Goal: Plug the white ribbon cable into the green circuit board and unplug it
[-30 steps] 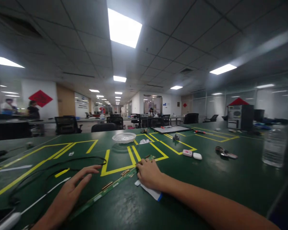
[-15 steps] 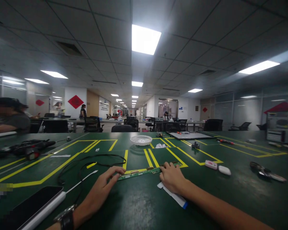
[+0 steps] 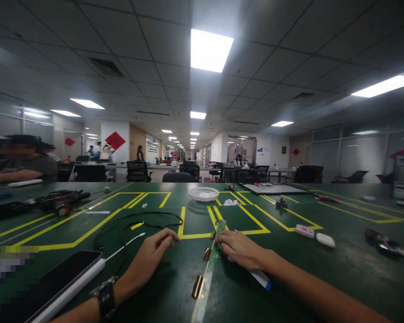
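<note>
A long, narrow green circuit board [image 3: 208, 274] with gold-coloured connectors along its left edge points lengthwise away from me, its near end blurred. My right hand [image 3: 242, 249] is closed on the board's far part, with the fingers over its right edge. Under that hand a white flat ribbon cable [image 3: 260, 277] with a blue end sticks out. My left hand [image 3: 155, 251], with a dark watch on its wrist, hovers left of the board. Its fingers are loosely bent and apart, holding nothing and not touching the board.
Yellow tape [image 3: 202, 236] marks the green table. A white basket [image 3: 204, 194] stands further back. At left lie a black cable [image 3: 144, 213], a phone-like dark device [image 3: 70, 264] and tools; at right, an earbud case [image 3: 305, 231] and a white oval item [image 3: 325, 239]. A person [image 3: 30, 157] sits far left.
The board has swung from lying crosswise to pointing lengthwise away from me, still in my right hand. My left hand has let go of its left end. The view has shifted slightly left.
</note>
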Motion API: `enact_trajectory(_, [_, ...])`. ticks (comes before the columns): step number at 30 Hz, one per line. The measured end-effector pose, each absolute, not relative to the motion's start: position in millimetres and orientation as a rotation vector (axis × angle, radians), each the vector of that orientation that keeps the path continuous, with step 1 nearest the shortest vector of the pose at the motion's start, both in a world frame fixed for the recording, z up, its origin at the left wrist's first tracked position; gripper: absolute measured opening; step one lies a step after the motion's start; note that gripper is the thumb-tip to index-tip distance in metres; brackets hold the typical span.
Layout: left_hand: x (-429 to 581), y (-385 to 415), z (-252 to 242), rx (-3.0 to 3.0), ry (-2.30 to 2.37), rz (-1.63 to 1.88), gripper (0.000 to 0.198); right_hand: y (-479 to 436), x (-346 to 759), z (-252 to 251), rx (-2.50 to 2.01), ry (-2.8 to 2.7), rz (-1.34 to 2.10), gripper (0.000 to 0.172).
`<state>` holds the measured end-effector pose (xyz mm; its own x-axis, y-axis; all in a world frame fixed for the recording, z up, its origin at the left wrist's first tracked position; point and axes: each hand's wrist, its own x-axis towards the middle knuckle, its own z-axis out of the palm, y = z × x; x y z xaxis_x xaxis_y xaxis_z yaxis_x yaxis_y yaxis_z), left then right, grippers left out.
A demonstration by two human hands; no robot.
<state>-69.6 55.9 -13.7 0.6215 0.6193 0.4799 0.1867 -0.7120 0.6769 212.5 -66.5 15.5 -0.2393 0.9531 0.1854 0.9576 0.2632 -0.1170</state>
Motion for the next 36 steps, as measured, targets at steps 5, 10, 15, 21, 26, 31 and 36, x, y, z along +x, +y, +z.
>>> enact_trajectory(5, [-66.6,35.5,-12.0,2.652,0.288,0.626,0.035,-75.0,186.5,15.8,-1.412,-2.462,0.136,0.034])
enact_trajectory(10, [-67.5,30.1,-5.2,2.816,0.098,0.415,0.041,-73.8,196.7,25.2,-1.744,-2.286,-0.088,0.033])
enact_trajectory(15, [-68.2,32.9,-4.4,2.831,0.091,0.323,0.041,-71.1,228.6,32.2,-2.336,-2.070,-0.227,0.039])
enact_trajectory(21, [-67.6,33.2,-4.2,2.817,0.069,0.348,0.041,-70.1,224.2,26.2,-2.217,-2.145,-0.108,0.026])
enact_trajectory(26, [-67.0,34.4,-5.5,2.823,0.040,0.387,0.041,-69.4,205.0,19.6,-1.948,-2.222,-0.037,0.019])
enact_trajectory(31, [-67.0,35.6,-7.1,2.783,0.027,0.413,0.040,-67.5,192.3,10.5,-1.828,-2.207,-0.014,0.016])
enact_trajectory(36, [-67.7,35.7,-7.8,2.766,0.028,0.422,0.040,-63.6,189.8,3.6,-1.774,-2.176,-0.013,0.015])
